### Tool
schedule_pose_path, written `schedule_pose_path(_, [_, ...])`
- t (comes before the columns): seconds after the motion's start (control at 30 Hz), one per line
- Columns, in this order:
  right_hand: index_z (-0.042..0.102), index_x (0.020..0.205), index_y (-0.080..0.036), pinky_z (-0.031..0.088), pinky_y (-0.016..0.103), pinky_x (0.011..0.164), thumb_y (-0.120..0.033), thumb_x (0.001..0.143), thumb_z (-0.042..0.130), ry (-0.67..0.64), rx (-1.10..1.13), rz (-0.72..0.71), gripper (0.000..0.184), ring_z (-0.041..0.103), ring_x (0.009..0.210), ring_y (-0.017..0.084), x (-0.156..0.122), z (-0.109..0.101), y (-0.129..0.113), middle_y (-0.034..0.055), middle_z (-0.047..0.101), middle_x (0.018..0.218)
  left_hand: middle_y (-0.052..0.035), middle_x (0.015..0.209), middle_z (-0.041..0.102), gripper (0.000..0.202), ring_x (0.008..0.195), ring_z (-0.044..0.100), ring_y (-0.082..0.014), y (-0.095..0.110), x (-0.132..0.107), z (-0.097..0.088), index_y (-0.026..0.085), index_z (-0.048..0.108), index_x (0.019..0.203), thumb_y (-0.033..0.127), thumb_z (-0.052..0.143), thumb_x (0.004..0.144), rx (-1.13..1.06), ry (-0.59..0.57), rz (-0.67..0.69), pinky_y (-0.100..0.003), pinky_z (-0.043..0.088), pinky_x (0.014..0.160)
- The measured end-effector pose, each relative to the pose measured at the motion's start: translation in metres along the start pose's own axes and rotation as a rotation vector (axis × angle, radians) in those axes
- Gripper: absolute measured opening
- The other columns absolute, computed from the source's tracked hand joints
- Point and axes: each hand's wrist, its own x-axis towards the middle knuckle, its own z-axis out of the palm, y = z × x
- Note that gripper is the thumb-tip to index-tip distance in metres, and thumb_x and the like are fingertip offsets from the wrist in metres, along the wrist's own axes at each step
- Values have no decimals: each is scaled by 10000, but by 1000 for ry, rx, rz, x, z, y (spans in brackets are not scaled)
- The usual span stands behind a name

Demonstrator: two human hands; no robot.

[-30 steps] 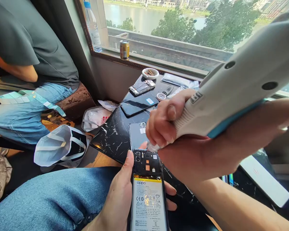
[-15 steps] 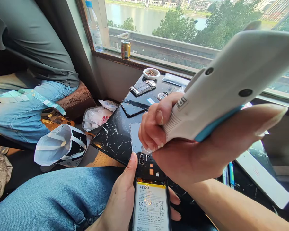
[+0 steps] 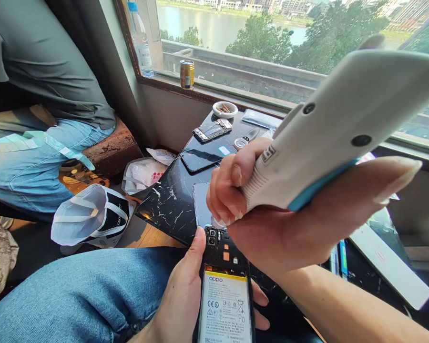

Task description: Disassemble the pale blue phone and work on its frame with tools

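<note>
My left hand is closed around an opened OPPO smartphone, with its thumb along the left edge and fingertips showing at the right edge. The back cover is off, so the white battery, black upper cover and camera lenses are exposed. In my right hand is a bulky white and blue handheld power tool, its fingers wrapped around the narrow front end. The tool points down toward the upper part of the phone. A clear rounded piece shows under the fingertips, but my right hand hides the tip and any contact.
On the black marbled table lie a dark phone, a dismantled phone, a tape roll and an ashtray. A long white box is at right. Bags stand left, beside a seated person. A can and bottle stand by the window.
Both hands keep their grips and stay nearly still. The phone shifts very slightly to the right and the tool tilts a little. The seated person at left moves slightly.
</note>
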Motion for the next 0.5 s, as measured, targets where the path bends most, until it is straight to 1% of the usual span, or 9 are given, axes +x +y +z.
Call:
schedule_pose_path(0.17, [484,551,-291,260,333,397,-656,749,664,-16,26,-14,453,292,382,151,-3,-1,4,-50,313,407,-158,688,687,1057,592,613,-171,1,0,2,35,760,780,843,82,848,7,10,10,-252,436,616])
schedule_pose_path(0.23, [493,568,-281,256,333,396,-642,763,661,-48,23,-19,443,296,394,149,-6,-4,7,-46,336,422,-157,679,683,1053,595,617,-171,0,1,0,35,757,765,823,66,864,12,-2,21,-250,437,620])
schedule_pose_path(0.3, [520,597,-276,261,335,388,-661,783,626,-81,-17,-22,441,332,410,158,-9,-8,13,-32,385,463,-161,677,682,1054,598,623,-177,-2,2,-3,33,755,757,809,51,873,22,-26,32,-252,437,613])
schedule_pose_path(0.37, [548,628,-276,270,340,385,-700,788,593,-78,-57,-43,456,363,420,166,-12,-12,19,-23,411,503,-162,682,684,1048,592,626,-183,-3,3,-5,33,755,762,816,67,871,29,-41,45,-256,439,599])
schedule_pose_path(0.5, [523,630,-268,260,325,398,-732,766,619,-152,-10,-39,493,343,428,155,-11,-15,21,-38,376,490,-163,677,683,1068,563,617,-172,-3,3,-5,23,753,771,839,67,853,8,-27,-14,-246,446,587])
